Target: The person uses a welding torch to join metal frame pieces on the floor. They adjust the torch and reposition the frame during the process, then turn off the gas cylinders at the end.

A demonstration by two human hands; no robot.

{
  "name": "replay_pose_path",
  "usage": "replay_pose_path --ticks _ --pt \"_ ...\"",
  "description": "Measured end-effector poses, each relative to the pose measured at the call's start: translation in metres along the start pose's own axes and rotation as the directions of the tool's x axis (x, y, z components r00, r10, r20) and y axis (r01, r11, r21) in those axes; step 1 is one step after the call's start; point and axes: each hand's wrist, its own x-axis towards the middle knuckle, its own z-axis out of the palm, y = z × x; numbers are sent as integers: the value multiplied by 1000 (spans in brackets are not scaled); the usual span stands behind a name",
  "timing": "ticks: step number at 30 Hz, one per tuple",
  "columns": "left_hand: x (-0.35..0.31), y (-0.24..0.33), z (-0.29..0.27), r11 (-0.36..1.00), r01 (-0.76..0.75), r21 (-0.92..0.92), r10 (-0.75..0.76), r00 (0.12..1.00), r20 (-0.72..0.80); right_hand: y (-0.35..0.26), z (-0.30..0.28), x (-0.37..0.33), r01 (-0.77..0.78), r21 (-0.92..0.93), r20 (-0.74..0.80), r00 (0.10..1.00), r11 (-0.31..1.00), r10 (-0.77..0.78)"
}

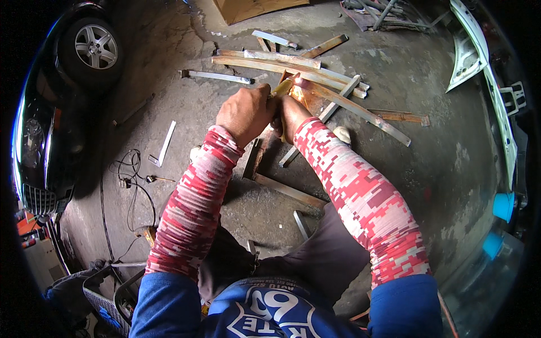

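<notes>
Head view: tool [281, 88] is clenched in left hand [245, 112]; right hand's [293, 116] hold is unclear. Bar [358, 108] looks stiff, best held far from sparks [299, 97].

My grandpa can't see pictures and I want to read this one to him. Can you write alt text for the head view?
A left hand grips a yellow tool, with the right hand close beside it, as bright sparks glow among metal bars on a gray floor. A dark car stands at left.
</notes>
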Motion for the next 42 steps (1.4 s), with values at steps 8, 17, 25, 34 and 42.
replay_pose_path --ticks 8,17,25,34,42 --pt "-1 -1 -1 999 -34 -6 34 999 11 4 -1 5 4 28 -1 1000 1000 -4" --pt "0 3 -4 1000 16 0 -16 999 29 -1 3 -1 -29 14 6 1000 999 29" --pt "1 1 -4 999 49 -13 -49 999 8 -2 3 -4 -36 36 3 999 999 36" --pt "0 -1 -4 1000 13 7 -13 1000 15 1 1 2 -40 9 32 999 999 39" --pt "0 0 -6 1000 -14 -8 14 999 46 -3 3 -4 -25 1 46 999 1000 25"
